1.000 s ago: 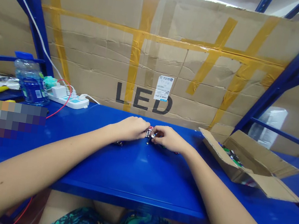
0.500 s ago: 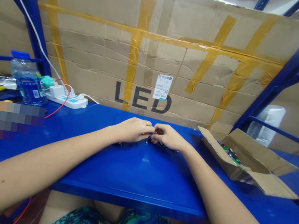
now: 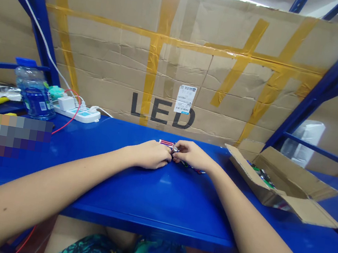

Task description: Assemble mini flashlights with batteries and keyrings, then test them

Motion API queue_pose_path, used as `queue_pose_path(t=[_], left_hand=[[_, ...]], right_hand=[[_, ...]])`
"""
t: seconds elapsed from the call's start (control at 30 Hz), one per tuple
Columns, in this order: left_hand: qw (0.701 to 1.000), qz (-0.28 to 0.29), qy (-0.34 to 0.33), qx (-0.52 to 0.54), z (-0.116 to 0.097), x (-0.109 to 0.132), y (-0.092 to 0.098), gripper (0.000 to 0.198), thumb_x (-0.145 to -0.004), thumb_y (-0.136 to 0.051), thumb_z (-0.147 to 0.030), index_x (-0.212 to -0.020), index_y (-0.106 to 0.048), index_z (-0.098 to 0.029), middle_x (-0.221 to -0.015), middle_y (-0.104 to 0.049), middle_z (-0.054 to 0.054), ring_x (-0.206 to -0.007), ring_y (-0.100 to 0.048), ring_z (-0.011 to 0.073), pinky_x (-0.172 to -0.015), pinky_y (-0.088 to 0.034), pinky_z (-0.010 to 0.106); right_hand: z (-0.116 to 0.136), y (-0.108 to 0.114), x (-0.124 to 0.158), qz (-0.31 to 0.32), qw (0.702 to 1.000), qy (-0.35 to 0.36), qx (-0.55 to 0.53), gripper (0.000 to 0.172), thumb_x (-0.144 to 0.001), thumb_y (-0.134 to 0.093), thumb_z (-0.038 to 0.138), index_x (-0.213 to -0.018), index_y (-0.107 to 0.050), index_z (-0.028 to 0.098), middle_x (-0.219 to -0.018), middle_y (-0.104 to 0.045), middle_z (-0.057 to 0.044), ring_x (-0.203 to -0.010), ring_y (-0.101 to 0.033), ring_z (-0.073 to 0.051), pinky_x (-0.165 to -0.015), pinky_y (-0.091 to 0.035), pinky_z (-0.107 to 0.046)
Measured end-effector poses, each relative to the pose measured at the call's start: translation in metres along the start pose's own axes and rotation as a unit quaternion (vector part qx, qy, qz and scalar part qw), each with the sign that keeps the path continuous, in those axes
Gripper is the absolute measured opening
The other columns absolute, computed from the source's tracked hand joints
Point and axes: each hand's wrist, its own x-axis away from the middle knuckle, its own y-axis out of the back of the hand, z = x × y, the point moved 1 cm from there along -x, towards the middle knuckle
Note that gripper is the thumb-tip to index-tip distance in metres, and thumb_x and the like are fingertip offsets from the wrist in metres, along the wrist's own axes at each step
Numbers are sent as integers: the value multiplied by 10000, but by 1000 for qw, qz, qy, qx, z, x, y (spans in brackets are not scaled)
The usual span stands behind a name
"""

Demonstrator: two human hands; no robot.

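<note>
My left hand (image 3: 154, 155) lies low over the blue table (image 3: 157, 197), its fingers bent and their tips by the other hand; what they grip, if anything, is hidden. Close against it, my right hand (image 3: 192, 155) pinches a small dark part with a round, shiny end (image 3: 175, 149). Behind the fingertips lies a red and white striped piece (image 3: 166, 143). Thin coloured wires or small parts (image 3: 196, 170) stick out on the table beneath my right hand.
An open cardboard box (image 3: 288, 201) with green circuit boards (image 3: 262, 175) stands at the right. At the left are a bottle (image 3: 35, 92), a white power strip (image 3: 85, 116) and a red cable. Large cardboard (image 3: 118, 63) rises behind the table.
My left hand has turned flatter and lower, and the striped piece now shows behind it. The round, shiny end is now visible at my right fingertips.
</note>
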Motion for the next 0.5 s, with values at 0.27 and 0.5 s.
queue_pose_path(t=[0.27, 0.5], left_hand=[[999, 4, 51, 21, 7, 1, 13, 62, -839, -548, -198, -820, -606, -191, -747, -668, 41, -649, -612, 198, -550, -366, 280], [985, -150, 50, 71, 8, -5, 11, 140, -942, -482, -221, -979, -604, -163, -925, -690, 67, -845, -648, 194, -716, -454, 279]], right_hand=[[5, 0, 3, 5, 1000, 15, 2, 116, -759, -608, 201, -871, -589, 177, -745, -682, -24, -693, -644, -160, -652, -490, -276], [5, -1, 3, 17, 999, 26, -19, 124, -773, -611, 200, -891, -605, 165, -809, -691, -38, -714, -646, -156, -693, -511, -290]])
